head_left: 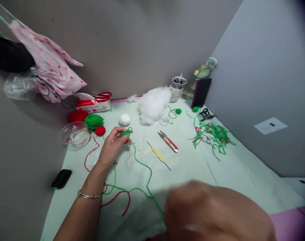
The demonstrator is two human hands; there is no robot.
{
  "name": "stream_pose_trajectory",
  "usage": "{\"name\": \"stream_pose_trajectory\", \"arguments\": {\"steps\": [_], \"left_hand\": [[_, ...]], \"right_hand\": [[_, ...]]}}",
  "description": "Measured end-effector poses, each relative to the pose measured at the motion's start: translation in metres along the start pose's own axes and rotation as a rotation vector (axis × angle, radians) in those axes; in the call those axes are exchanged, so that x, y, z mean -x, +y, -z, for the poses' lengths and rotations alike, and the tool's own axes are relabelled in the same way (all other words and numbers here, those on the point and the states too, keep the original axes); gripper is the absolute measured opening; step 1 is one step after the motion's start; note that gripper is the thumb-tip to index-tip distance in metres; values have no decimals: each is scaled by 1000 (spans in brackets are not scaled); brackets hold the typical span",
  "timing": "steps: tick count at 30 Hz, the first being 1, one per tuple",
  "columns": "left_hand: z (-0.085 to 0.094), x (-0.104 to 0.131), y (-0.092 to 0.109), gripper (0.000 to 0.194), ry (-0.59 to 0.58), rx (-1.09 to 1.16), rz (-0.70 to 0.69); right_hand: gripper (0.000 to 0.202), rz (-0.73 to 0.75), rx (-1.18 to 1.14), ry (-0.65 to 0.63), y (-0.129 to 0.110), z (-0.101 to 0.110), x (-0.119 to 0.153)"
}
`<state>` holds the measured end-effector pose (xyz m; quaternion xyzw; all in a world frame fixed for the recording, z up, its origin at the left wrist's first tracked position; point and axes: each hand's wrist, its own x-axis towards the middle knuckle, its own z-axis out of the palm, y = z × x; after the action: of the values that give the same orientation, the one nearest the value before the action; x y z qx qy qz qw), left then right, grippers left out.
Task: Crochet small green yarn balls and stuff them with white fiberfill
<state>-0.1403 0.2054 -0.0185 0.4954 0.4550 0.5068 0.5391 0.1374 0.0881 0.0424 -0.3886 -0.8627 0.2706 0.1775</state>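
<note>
My left hand (118, 138) pinches a small green crocheted piece (125, 133) above the table, left of centre. From that piece a strand of green yarn (150, 172) runs down the table toward my right hand (192, 207). My right hand is large and blurred at the bottom, near the camera, and its fingers are smeared by motion. On the table between the hands lie a yellow-handled crochet hook (158, 155) and orange thread snips (169, 142). A white yarn ball (124, 119) sits just behind my left hand.
White stuffing (154, 105) lies at the back, beside a can (177, 89), a bottle (191, 85) and a phone (201, 93). Green yarn scraps (217, 134) spread at right. At left are a green yarn ball (93, 121), a plastic tub (76, 135) and a box with red scissors (102, 97).
</note>
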Motion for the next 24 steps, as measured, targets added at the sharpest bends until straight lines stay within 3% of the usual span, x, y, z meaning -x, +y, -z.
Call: {"name": "stream_pose_trajectory", "arguments": {"steps": [4,7,9,12,18,21,24], "left_hand": [[-12,10,14,25,-97,50,29],[-24,20,23,23,-218,89,51],[-32,25,28,21,-313,109,58],[-38,30,29,20,-399,107,79],[-37,27,21,19,-428,117,125],[-37,26,19,22,-398,145,150],[-42,28,19,21,-271,126,107]], "right_hand": [[35,-269,80,132,11,10,-39],[21,-340,-214,336,23,8,-66],[24,-352,-424,417,27,4,-77],[21,-373,-604,439,27,2,-87],[38,-444,-1363,297,39,8,-91],[40,-452,-1364,373,42,6,-89],[44,-448,-1098,421,35,-1,-85]]}}
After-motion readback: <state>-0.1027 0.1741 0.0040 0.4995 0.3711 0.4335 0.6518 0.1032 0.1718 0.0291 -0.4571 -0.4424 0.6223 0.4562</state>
